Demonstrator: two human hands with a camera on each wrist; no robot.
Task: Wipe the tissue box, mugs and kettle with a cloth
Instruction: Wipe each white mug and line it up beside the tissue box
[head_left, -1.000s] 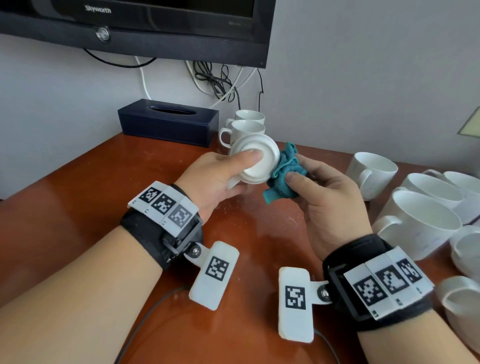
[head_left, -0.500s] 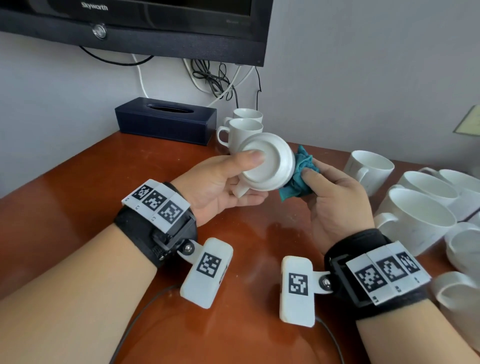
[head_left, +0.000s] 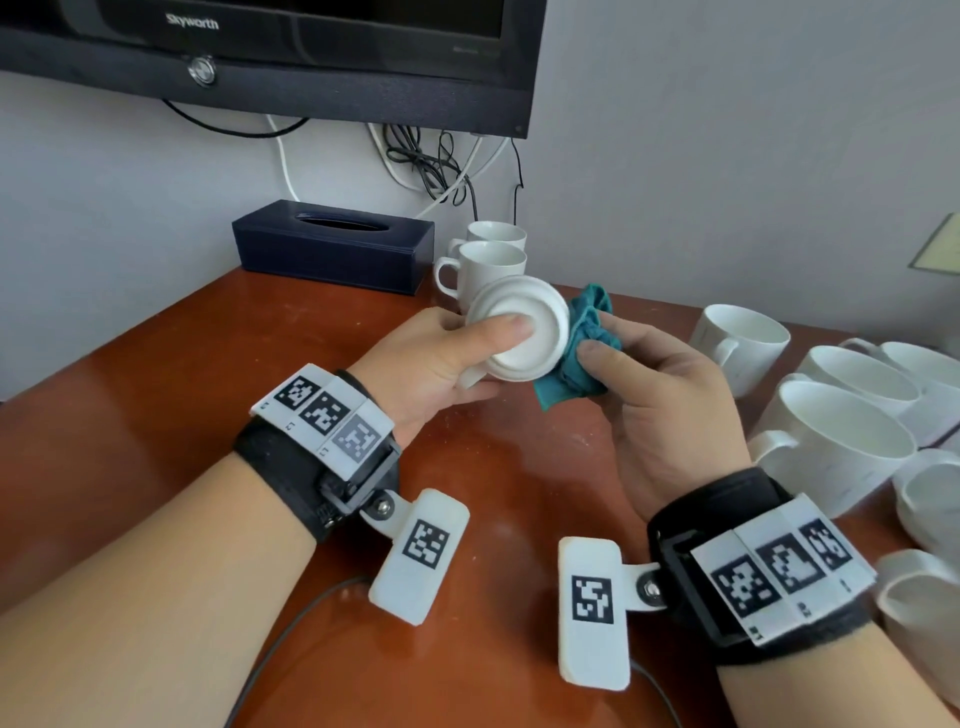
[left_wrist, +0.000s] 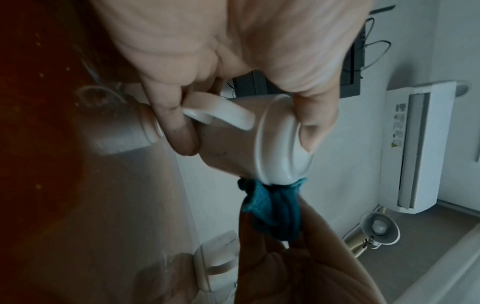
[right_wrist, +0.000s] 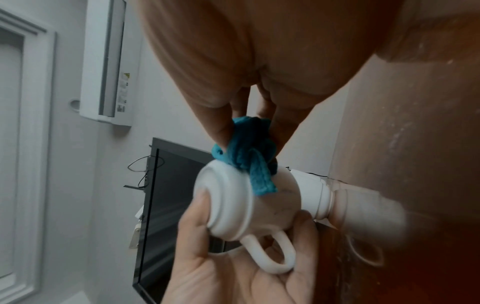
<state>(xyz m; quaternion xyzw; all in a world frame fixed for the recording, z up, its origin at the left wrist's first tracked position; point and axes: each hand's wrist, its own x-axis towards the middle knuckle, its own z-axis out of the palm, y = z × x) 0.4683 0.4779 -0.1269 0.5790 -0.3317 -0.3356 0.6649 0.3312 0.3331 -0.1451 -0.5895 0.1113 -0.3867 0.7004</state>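
Note:
My left hand (head_left: 441, 358) grips a white mug (head_left: 522, 327) tipped on its side above the table, base toward me, thumb on the base, fingers round the body by the handle (right_wrist: 270, 257). My right hand (head_left: 654, 384) pinches a bunched teal cloth (head_left: 582, 348) against the mug's right side wall (right_wrist: 262, 195). In the left wrist view the cloth (left_wrist: 272, 207) sits under the mug's foot ring (left_wrist: 280, 144). A dark blue tissue box (head_left: 332, 244) stands at the back by the wall. No kettle is in view.
Two white mugs (head_left: 488, 265) stand right of the tissue box. Several more white mugs (head_left: 831, 441) crowd the table's right side. A television (head_left: 270, 47) hangs above with cables (head_left: 431, 166) dangling behind. Brown tabletop (head_left: 156, 405) stretches left and front.
The mug and both hands have shifted slightly; the cloth has slid along the mug's right side, from near its rim edge down toward its lower side.

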